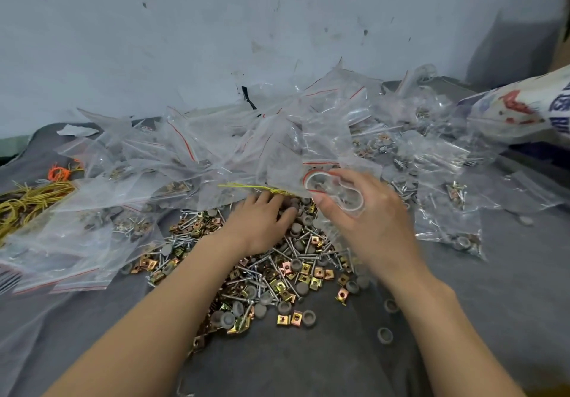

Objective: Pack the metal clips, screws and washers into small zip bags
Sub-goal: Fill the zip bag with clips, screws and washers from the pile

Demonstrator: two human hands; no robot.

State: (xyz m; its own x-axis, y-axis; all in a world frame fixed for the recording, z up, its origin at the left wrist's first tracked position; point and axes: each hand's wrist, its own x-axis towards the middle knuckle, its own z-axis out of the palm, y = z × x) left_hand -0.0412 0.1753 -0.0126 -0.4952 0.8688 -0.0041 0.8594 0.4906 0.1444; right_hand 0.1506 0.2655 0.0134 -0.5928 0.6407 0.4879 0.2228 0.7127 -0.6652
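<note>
Hardware lies loose in one pile at the centre of the frame, on a grey cloth (493, 304). The pile is a mix of brass-coloured square clips (305, 268), silver screws (290, 248) and round grey washers (300, 288). A few washers sit apart at the pile's lower right edge.

The left hand (262, 220) rests palm down on the upper part of the pile. Its fingers are bent down among the washers. Whether they pinch a piece cannot be told, as the fingertips are partly buried.

The right hand (367, 220) is raised just above the pile, right of centre. Its thumb and curled fingers grip a small clear zip bag (336, 190). The bag's red-striped mouth is held open in a loop facing the left hand. What the bag holds is not legible through the plastic.

A heap of bags (216, 149) spans the middle of the frame behind both hands, from the left edge to the right. Many of them show clips and screws inside. Others look flat.

Yellow rubber bands (27, 202) lie at the left edge, with an orange bunch just above them. A printed sack (518, 112) lies at the upper right. A scuffed pale wall (216, 26) fills the upper frame.
</note>
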